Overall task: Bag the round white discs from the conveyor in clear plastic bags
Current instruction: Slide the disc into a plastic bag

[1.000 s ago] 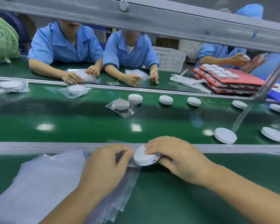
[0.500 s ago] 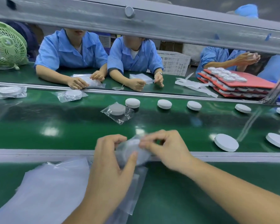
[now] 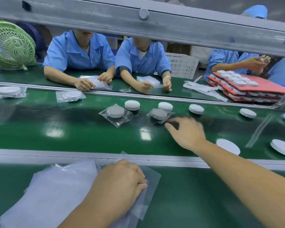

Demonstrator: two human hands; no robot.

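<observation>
Looking down from head height over a packing line. Nearest, on the green desk (image 3: 196,203), a loose stack of clear bags (image 3: 56,191) under the left hand (image 3: 122,181), fingers curled, tips down on the top bag; cannot tell whether pinching it or only pressing. Past a grey rail (image 3: 39,156), the green belt (image 3: 72,134). Over the belt, the right hand (image 3: 186,133), blurred, fingers spread and holding nothing, tips just short of a bagged disc (image 3: 158,114) set down right against a bare disc (image 3: 165,106) behind it. To the left, a second bagged disc (image 3: 115,111) beside another bare one. To the right, a row of more bare discs, plus a near disc (image 3: 228,146) close to the rail, just beside the right forearm. Far left on the belt, two more bagged discs. Beyond the belt, workers (image 3: 79,53) in blue at a far desk with bags of their own, a green fan (image 3: 10,45), red trays (image 3: 253,87) of discs, a white crate (image 3: 182,65), and a grey beam (image 3: 155,25) overhead. Likely hazards from here: nudging the bagged disc or the bare one behind it through a hasty pull-away; peeling up several bags instead of one from so slippery a stack; knocking the near disc off line with the forearm on the way back.
</observation>
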